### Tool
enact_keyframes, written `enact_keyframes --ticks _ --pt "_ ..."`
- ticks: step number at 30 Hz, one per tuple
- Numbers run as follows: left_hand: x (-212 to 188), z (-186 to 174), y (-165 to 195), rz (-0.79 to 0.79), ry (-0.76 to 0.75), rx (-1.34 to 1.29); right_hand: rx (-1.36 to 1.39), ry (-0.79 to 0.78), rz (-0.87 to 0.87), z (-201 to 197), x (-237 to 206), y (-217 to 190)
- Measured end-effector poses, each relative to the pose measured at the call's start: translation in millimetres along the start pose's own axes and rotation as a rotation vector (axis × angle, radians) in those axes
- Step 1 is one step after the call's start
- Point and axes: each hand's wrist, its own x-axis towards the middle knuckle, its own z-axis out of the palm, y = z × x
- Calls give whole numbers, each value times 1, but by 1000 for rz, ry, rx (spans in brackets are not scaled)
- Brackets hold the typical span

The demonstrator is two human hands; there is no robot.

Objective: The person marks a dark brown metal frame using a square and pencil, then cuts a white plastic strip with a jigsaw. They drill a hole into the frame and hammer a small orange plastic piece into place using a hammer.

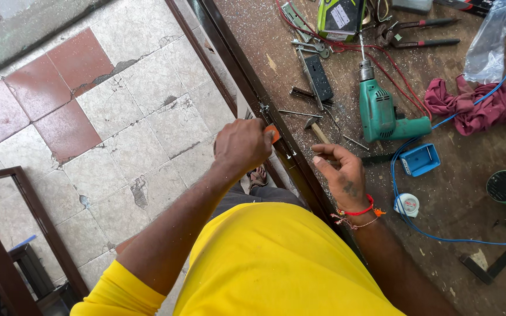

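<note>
yellow shirt fills the near edge of the view. right hand rests on the workbench beside the dark frame bar, fingers loosely curled, gripping nothing that shows; red thread bands at the wrist. left hand is closed in a fist around an orange-handled tool, tip against the bar's outer edge — what kind of tool, cannot tell. hammer lies just beyond the right fingers. blue box and tape measure near, to the right, blue cable looping round them. farther out — green drill, lock case, pink rag, pliers. metal filings all over the bench. cracked tile floor on the left.
</note>
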Motion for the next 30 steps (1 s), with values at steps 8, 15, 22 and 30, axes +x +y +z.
enact_keyframes --ticks 8,15,22,30 --pt "21 57 -52 489 416 -254 6 -7 17 5 3 15" --pt "19 46 -51 443 357 -235 -208 -14 -138 27 31 -13" --pt "-11 28 -56 109 302 -336 -650 -20 -572 72 92 -43" --pt "-47 30 -92 107 515 -480 -164 -244 -271 53 101 -36"
